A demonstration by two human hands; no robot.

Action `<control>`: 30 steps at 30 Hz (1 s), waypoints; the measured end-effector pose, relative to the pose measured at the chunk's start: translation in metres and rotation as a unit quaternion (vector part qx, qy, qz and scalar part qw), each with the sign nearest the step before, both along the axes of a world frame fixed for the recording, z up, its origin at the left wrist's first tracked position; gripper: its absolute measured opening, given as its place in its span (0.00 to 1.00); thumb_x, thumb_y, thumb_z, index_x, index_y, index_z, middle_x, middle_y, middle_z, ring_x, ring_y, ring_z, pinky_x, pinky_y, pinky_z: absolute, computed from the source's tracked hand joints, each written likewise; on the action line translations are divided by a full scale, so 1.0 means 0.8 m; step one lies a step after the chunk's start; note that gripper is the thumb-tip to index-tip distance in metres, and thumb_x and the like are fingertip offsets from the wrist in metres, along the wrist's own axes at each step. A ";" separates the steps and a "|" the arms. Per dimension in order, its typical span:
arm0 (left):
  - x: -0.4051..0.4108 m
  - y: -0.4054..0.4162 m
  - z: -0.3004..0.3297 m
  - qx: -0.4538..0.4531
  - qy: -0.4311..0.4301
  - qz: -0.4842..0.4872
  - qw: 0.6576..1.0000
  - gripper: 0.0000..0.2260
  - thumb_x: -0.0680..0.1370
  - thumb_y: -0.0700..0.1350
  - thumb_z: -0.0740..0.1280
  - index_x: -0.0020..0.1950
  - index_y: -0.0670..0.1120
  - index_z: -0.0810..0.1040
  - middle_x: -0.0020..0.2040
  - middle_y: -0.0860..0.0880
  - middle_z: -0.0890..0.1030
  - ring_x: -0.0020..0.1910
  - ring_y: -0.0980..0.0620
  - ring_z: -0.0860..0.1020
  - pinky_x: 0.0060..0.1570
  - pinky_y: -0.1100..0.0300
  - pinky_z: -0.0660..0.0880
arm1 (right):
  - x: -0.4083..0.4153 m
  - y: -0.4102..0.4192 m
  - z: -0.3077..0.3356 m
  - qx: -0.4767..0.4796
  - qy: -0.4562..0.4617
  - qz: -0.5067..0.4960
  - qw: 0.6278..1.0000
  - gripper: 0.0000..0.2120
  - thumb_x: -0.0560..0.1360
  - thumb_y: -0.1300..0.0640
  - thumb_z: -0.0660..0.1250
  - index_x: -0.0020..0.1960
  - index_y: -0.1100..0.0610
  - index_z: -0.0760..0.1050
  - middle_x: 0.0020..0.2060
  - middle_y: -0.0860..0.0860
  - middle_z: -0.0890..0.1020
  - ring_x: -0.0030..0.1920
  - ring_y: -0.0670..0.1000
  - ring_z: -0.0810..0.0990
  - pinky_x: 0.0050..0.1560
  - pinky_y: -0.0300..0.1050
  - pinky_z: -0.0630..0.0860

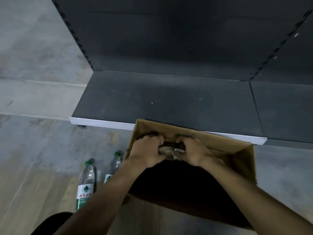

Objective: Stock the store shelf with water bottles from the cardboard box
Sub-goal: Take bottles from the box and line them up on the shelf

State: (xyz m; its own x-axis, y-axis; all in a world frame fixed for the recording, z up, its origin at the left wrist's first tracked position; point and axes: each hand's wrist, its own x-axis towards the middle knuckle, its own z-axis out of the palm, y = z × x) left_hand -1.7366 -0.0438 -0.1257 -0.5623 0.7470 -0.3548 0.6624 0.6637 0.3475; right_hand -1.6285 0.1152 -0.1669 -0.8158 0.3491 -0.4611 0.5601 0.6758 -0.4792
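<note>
Now left hand [149,150] and right hand [190,150] curl around something dim inside brown cardboard box [220,141]; weak hold might drop it.

Beyond the fingers [153,139], the far wall of the cardboard box [211,139] bars the forward path. Past that wall, the dark shelf [169,102] lies unobstructed. Left of the fingers, outside the box, two water bottles [86,182] stand on the floor [33,150].

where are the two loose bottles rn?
Head view, lower left: both water bottles stand on the floor just left of the cardboard box, in front of the shelf, beside the left forearm.
</note>
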 end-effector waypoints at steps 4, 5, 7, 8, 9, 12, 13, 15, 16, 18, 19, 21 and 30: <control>0.000 -0.005 -0.020 -0.051 0.012 -0.026 0.998 0.17 0.72 0.59 0.71 0.56 0.53 0.74 0.55 0.49 0.80 0.55 0.44 0.79 0.53 0.54 0.74 | -0.004 0.016 -0.019 0.011 0.023 0.003 1.000 0.19 0.71 0.42 0.71 0.57 0.49 0.75 0.54 0.50 0.82 0.56 0.54 0.79 0.55 0.45 0.75; 0.000 -0.007 -0.026 -0.068 0.012 -0.032 0.997 0.17 0.72 0.58 0.71 0.57 0.54 0.74 0.55 0.49 0.80 0.56 0.45 0.79 0.53 0.54 0.74 | -0.006 0.017 -0.023 0.019 0.025 0.007 0.999 0.18 0.71 0.42 0.72 0.56 0.49 0.75 0.52 0.50 0.83 0.55 0.53 0.79 0.54 0.45 0.76; 0.002 -0.011 -0.038 -0.103 0.003 -0.040 0.994 0.17 0.73 0.58 0.70 0.58 0.53 0.73 0.57 0.48 0.79 0.57 0.45 0.78 0.54 0.54 0.74 | -0.009 0.017 -0.035 0.028 0.023 0.021 0.999 0.18 0.71 0.42 0.71 0.56 0.49 0.75 0.51 0.49 0.82 0.53 0.53 0.79 0.54 0.47 0.76; 0.002 -0.011 -0.043 -0.115 -0.004 -0.037 0.993 0.17 0.73 0.58 0.70 0.58 0.53 0.74 0.57 0.48 0.79 0.57 0.45 0.78 0.54 0.54 0.74 | -0.009 0.017 -0.041 0.027 0.019 0.026 0.999 0.18 0.72 0.42 0.71 0.57 0.49 0.75 0.51 0.49 0.82 0.52 0.52 0.79 0.54 0.47 0.76; 0.003 -0.012 -0.045 -0.123 -0.010 -0.031 0.992 0.18 0.74 0.58 0.70 0.59 0.53 0.74 0.58 0.48 0.79 0.58 0.45 0.78 0.56 0.53 0.74 | -0.009 0.017 -0.045 0.025 0.013 0.028 0.999 0.18 0.72 0.42 0.71 0.57 0.49 0.75 0.52 0.49 0.82 0.53 0.52 0.79 0.54 0.47 0.76; 0.009 -0.016 -0.047 -0.149 -0.031 -0.031 0.988 0.19 0.74 0.58 0.70 0.62 0.52 0.73 0.62 0.46 0.77 0.61 0.44 0.77 0.58 0.54 0.73 | -0.008 0.015 -0.052 0.044 -0.019 0.021 0.999 0.19 0.73 0.41 0.69 0.60 0.48 0.74 0.56 0.50 0.80 0.56 0.54 0.78 0.56 0.47 0.75; 0.013 -0.017 -0.047 -0.159 -0.036 -0.038 0.986 0.20 0.75 0.57 0.70 0.63 0.51 0.73 0.62 0.46 0.76 0.61 0.44 0.76 0.59 0.54 0.73 | -0.007 0.011 -0.054 0.056 -0.030 0.015 0.998 0.19 0.73 0.42 0.69 0.61 0.48 0.73 0.57 0.51 0.79 0.57 0.55 0.78 0.57 0.48 0.75; 0.020 -0.018 -0.046 -0.170 -0.033 -0.054 0.983 0.20 0.75 0.57 0.69 0.64 0.51 0.73 0.62 0.45 0.76 0.60 0.44 0.77 0.58 0.54 0.73 | -0.002 0.002 -0.061 0.076 -0.052 0.019 0.996 0.18 0.73 0.45 0.68 0.61 0.49 0.73 0.59 0.54 0.79 0.59 0.58 0.78 0.58 0.49 0.74; 0.021 -0.019 -0.045 -0.169 -0.028 -0.060 0.983 0.20 0.75 0.57 0.69 0.64 0.51 0.73 0.62 0.45 0.76 0.60 0.44 0.77 0.57 0.54 0.73 | 0.000 -0.004 -0.066 0.080 -0.062 0.029 0.994 0.19 0.73 0.46 0.68 0.62 0.49 0.72 0.60 0.56 0.78 0.60 0.59 0.77 0.58 0.49 0.74; 0.023 -0.020 -0.044 -0.165 -0.016 -0.065 0.984 0.20 0.76 0.57 0.69 0.65 0.51 0.72 0.62 0.45 0.76 0.60 0.43 0.77 0.57 0.54 0.72 | 0.001 -0.011 -0.080 0.081 -0.073 0.054 0.993 0.21 0.74 0.49 0.67 0.65 0.50 0.70 0.63 0.56 0.76 0.64 0.60 0.76 0.61 0.50 0.73; 0.024 -0.021 -0.043 -0.165 -0.010 -0.067 0.984 0.21 0.76 0.57 0.68 0.65 0.52 0.72 0.62 0.44 0.76 0.60 0.43 0.77 0.57 0.54 0.72 | -0.001 -0.012 -0.088 0.085 -0.075 0.068 0.991 0.23 0.74 0.49 0.66 0.68 0.50 0.68 0.66 0.55 0.75 0.65 0.59 0.74 0.63 0.50 0.73; 0.023 -0.023 -0.042 -0.165 -0.005 -0.069 0.984 0.21 0.76 0.58 0.68 0.66 0.52 0.71 0.62 0.45 0.76 0.60 0.43 0.77 0.57 0.53 0.72 | -0.006 -0.012 -0.102 0.098 -0.080 0.088 0.988 0.25 0.75 0.49 0.66 0.70 0.50 0.66 0.69 0.53 0.72 0.67 0.58 0.73 0.65 0.50 0.71; 0.020 -0.025 -0.037 -0.154 0.007 -0.060 0.986 0.19 0.77 0.57 0.67 0.64 0.51 0.72 0.60 0.46 0.77 0.58 0.44 0.77 0.58 0.50 0.75 | -0.029 -0.054 -0.162 0.181 -0.014 0.149 0.972 0.22 0.77 0.55 0.63 0.70 0.57 0.65 0.66 0.56 0.71 0.65 0.58 0.71 0.63 0.48 0.68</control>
State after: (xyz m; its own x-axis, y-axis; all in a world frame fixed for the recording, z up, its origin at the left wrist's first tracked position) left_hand -1.7202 -0.0635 -0.1554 -0.4830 0.6658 -0.5687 0.7454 0.6534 0.1320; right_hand -1.6519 0.0720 -0.2963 -0.8948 0.2431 -0.3746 0.3232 0.9314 -0.1675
